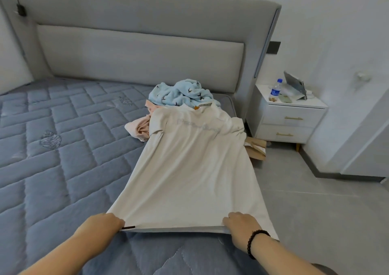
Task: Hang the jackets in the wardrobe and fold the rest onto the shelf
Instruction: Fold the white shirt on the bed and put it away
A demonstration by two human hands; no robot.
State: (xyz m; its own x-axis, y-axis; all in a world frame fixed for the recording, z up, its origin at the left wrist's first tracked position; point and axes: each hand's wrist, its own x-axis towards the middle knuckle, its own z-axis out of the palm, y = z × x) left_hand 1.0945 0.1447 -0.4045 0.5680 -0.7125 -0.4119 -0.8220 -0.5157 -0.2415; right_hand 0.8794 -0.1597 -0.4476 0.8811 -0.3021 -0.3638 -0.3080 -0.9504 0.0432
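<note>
In the head view, one cream shirt [189, 165] is laid flat along the right edge of the blue quilted mattress [52, 148], collar toward the grey headboard [136, 49], hem nearest the camera. Faint grey lettering across its upper part cannot be read, and its right sleeve is draped over the mattress edge, partly out of sight. The hem is pinched at two points: the left corner is gripped by the left hand [105, 223], fingers curled under the cloth and mostly hidden, and the right side of the hem is gripped by the right hand [240, 224], fingertips tucked beneath the fabric; one dark bead bracelet [255, 242] is worn on that wrist. Both forearms are cut off by the lower frame. Behind the collar, two more garments are heaped: a light blue one [181, 93] with dark marks on top and a pink one [141, 127] largely buried beneath the others. On the white nightstand [288, 118], with two drawers, one bottle [275, 90] and a tilted tablet-like object [294, 84] are seen; smaller items there are too blurred to identify. Brown packaging [255, 148] is partly hidden between bed and nightstand.
</note>
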